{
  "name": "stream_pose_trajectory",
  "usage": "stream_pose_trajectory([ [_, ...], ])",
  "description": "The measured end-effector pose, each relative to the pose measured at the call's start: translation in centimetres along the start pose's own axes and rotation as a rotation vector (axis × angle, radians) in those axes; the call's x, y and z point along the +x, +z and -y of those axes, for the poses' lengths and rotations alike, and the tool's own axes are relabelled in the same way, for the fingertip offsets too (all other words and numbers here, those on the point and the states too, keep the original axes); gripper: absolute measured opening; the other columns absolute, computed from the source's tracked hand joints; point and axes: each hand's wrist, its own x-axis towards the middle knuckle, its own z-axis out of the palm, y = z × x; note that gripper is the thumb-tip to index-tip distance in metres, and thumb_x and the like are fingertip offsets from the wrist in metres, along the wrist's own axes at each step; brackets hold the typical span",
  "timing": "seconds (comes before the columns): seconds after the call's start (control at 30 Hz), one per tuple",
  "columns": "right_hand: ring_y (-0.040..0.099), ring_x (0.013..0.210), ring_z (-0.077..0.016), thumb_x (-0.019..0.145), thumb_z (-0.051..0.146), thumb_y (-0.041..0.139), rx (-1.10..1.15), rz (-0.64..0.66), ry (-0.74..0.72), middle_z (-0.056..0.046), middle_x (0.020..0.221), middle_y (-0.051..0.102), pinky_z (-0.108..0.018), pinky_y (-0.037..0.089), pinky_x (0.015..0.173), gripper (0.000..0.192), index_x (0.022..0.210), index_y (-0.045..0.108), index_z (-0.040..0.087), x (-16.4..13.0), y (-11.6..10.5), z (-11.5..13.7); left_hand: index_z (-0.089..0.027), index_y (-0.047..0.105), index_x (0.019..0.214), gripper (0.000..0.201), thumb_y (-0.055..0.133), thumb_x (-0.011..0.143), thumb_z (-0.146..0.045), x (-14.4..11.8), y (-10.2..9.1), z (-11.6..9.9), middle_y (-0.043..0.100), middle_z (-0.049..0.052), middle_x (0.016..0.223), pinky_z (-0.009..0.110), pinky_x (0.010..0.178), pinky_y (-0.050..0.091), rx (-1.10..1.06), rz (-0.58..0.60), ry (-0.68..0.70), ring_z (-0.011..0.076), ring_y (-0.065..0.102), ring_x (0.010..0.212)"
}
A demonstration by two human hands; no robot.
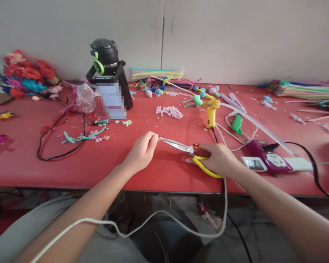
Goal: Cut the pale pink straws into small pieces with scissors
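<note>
My right hand [220, 159] grips yellow-handled scissors [190, 150] low over the red table [164, 171], blades pointing left. The blade tips meet the fingertips of my left hand [141, 150], which is closed in a pinch; whatever small piece it pinches is hidden by the fingers. A pile of short pale cut pieces [170, 111] lies further back on the table.
A yellow glue gun [211, 112] stands behind the scissors, its cord running off the front edge. A purple power strip [268, 160] lies right. A black bottle [106, 64] and phone stand are back left, pipe-cleaner bundles [304, 89] back right, finished flowers [24, 73] far left.
</note>
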Motion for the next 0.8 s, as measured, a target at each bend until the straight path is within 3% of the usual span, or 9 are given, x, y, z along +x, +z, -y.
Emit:
stream_pose_trajectory([
  [0.8, 0.035, 0.052, -0.0125, 0.068, 0.085, 0.055, -0.003, 0.008, 0.017, 0.001, 0.054, 0.046, -0.027, 0.025, 0.051, 0.064, 0.060, 0.044, 0.023, 0.07, -0.16, 0.14, -0.021, 0.042, 0.077, 0.032, 0.038, 0.103, -0.039, 0.08, 0.10, 0.12, 0.045, -0.003, 0.066, 0.027, 0.064, 0.039, -0.001, -0.010, -0.001, 0.0121, 0.046, 0.061],
])
